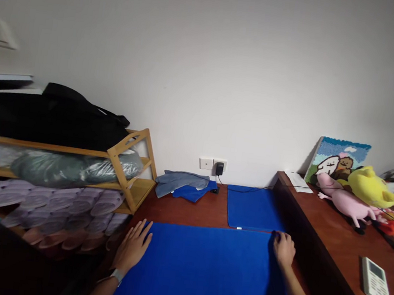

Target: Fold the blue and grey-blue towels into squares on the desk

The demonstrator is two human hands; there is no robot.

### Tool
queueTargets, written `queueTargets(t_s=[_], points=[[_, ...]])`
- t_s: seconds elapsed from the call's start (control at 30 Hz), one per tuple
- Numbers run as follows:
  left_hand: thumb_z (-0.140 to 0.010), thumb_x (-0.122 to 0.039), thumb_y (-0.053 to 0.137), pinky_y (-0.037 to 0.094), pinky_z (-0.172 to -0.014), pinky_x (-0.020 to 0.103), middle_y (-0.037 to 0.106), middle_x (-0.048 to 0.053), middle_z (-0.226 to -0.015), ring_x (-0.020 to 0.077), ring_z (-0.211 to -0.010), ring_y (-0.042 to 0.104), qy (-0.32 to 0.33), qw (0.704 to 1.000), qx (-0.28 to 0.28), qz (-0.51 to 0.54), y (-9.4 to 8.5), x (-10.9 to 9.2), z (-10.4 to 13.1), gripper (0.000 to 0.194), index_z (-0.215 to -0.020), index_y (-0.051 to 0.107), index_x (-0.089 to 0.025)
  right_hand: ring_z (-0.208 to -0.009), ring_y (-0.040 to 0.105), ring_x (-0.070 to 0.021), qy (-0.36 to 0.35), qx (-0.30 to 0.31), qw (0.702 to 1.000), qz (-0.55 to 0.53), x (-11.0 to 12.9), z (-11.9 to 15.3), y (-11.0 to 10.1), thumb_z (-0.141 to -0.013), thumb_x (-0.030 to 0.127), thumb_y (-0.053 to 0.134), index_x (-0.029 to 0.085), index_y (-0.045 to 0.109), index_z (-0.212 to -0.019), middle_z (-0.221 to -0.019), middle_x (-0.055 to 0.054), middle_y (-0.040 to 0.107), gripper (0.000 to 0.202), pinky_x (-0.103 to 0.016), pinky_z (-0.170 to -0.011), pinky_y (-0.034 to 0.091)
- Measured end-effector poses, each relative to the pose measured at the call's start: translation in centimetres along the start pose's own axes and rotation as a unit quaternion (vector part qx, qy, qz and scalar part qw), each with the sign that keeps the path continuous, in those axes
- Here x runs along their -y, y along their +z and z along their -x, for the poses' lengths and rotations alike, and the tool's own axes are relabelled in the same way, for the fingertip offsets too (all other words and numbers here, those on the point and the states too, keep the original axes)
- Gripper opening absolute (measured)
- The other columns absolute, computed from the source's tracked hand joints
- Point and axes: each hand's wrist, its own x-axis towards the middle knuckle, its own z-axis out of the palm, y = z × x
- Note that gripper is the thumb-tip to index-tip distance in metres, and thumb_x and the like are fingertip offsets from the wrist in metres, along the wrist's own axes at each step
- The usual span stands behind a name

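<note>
A large blue cloth (pixel 203 268) lies spread over the reddish-brown wooden surface, running out of view at the bottom. My left hand (pixel 135 243) rests flat at its far left corner, fingers apart, with a band on the wrist. At the far right corner my right hand (pixel 283 248) has its fingers curled together on the cloth's edge. Just beyond that edge is a smaller blue cloth (pixel 256 208) lying flat, a small white tag at its near side. Farther left, a crumpled grey-blue cloth (pixel 181 183) partly covers a crumpled blue cloth (pixel 191 193).
To the left stands a wooden rack (pixel 137 169) with purple slippers (pixel 82 200) and a black bag (pixel 50 115). A black plug (pixel 219 168) sits in the wall socket. On the raised right ledge are plush toys (pixel 368 187), a picture (pixel 339 158) and a white remote (pixel 376 283).
</note>
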Motion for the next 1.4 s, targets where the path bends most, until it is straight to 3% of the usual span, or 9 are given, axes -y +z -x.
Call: queueTargets(t_s=[0.1, 0.17, 0.4, 0.63, 0.83, 1.03, 1.1, 1.2, 1.4], points=[[-0.101, -0.045, 0.035, 0.031, -0.124, 0.050, 0.045, 0.010, -0.163, 0.0275, -0.151, 0.040, 0.010, 1.000, 0.002, -0.001, 0.0, -0.1, 0.3, 0.057, -0.151, 0.053, -0.022, -0.133, 0.053, -0.0278, -0.146, 0.030, 0.987, 0.059, 1.0, 1.5, 0.6, -0.098, 0.046, 0.035, 0.023, 0.070, -0.127, -0.145, -0.012, 0.058, 0.051, -0.044, -0.116, 0.038], [-0.101, -0.048, 0.035, 0.031, -0.124, 0.050, 0.042, 0.010, -0.164, 0.0282, -0.152, 0.038, 0.005, 1.000, 0.021, -0.001, 0.1, -0.4, 0.5, 0.059, -0.152, 0.051, -0.022, -0.142, 0.046, -0.0265, -0.188, 0.067, 0.975, 0.098, 1.3, 2.4, 1.0, -0.100, 0.049, 0.032, 0.023, 0.064, -0.138, -0.153, -0.010, 0.053, 0.056, -0.044, -0.122, 0.030], [-0.101, -0.048, 0.037, 0.033, -0.123, 0.048, 0.044, 0.009, -0.164, 0.0269, -0.152, 0.039, -0.001, 1.000, 0.023, 0.006, 0.4, -0.3, 0.2, 0.057, -0.151, 0.051, -0.025, -0.155, 0.028, -0.0276, -0.135, 0.134, 0.962, 0.196, 1.3, 3.7, 1.8, -0.101, 0.049, 0.028, 0.025, 0.038, -0.160, -0.166, -0.006, 0.036, 0.064, -0.049, -0.126, 0.020], [-0.101, -0.043, 0.036, 0.031, -0.123, 0.050, 0.050, 0.011, -0.159, 0.0274, -0.148, 0.045, 0.007, 1.000, 0.022, -0.015, -0.2, 1.2, -0.7, 0.055, -0.149, 0.055, -0.024, -0.155, 0.028, -0.0290, -0.158, 0.128, 0.955, 0.218, 2.3, 4.8, 1.7, -0.101, 0.047, 0.026, 0.025, 0.039, -0.159, -0.167, -0.006, 0.034, 0.064, -0.051, -0.127, 0.018], [-0.100, -0.040, 0.034, 0.033, -0.123, 0.048, 0.052, 0.012, -0.157, 0.0267, -0.146, 0.048, -0.004, 0.999, 0.025, -0.045, -0.2, 1.5, 0.6, 0.056, -0.148, 0.056, -0.020, -0.154, 0.031, -0.0286, -0.129, 0.135, 0.965, 0.182, 1.7, 4.3, 2.0, -0.100, 0.049, 0.028, 0.026, 0.039, -0.159, -0.166, -0.006, 0.037, 0.065, -0.052, -0.125, 0.025], [-0.099, -0.035, 0.035, 0.033, -0.123, 0.050, 0.055, 0.012, -0.155, 0.0278, -0.144, 0.050, -0.014, 1.000, -0.005, -0.023, -0.7, 0.7, 1.2, 0.054, -0.144, 0.060, -0.019, -0.155, 0.029, -0.0291, -0.134, 0.111, 0.971, 0.163, 2.2, 4.3, 1.4, -0.099, 0.041, 0.027, 0.016, 0.044, -0.156, -0.164, -0.010, 0.040, 0.065, -0.050, -0.127, 0.022], [-0.098, -0.032, 0.036, 0.031, -0.124, 0.049, 0.055, 0.011, -0.155, 0.0269, -0.146, 0.048, -0.004, 1.000, -0.013, -0.005, -1.1, 0.2, 0.8, 0.053, -0.143, 0.061, -0.020, -0.155, 0.028, -0.0289, -0.155, 0.087, 0.975, 0.130, 4.5, 5.4, 1.6, -0.099, 0.038, 0.026, 0.012, 0.045, -0.155, -0.163, -0.012, 0.041, 0.065, -0.051, -0.127, 0.021], [-0.099, -0.034, 0.037, 0.030, -0.125, 0.050, 0.050, 0.010, -0.160, 0.0271, -0.149, 0.043, -0.005, 1.000, -0.009, 0.013, -1.0, -0.9, 0.5, 0.054, -0.147, 0.057, -0.021, -0.156, 0.026, -0.0276, -0.238, 0.102, 0.965, 0.045, 11.0, 8.9, 2.9, -0.102, 0.038, 0.025, 0.013, 0.041, -0.158, -0.165, -0.011, 0.037, 0.064, -0.050, -0.128, 0.020], [-0.100, -0.049, 0.039, 0.028, -0.126, 0.050, 0.044, 0.009, -0.164, 0.0268, -0.153, 0.037, -0.017, 1.000, 0.019, 0.012, 0.0, -1.7, 0.9, 0.059, -0.153, 0.049, -0.024, -0.158, 0.019, -0.0247, -0.361, 0.266, 0.893, -0.020, 26.4, 18.1, 8.2, -0.106, 0.047, 0.024, 0.016, 0.026, -0.164, -0.169, -0.005, 0.025, 0.066, -0.048, -0.129, 0.018]])
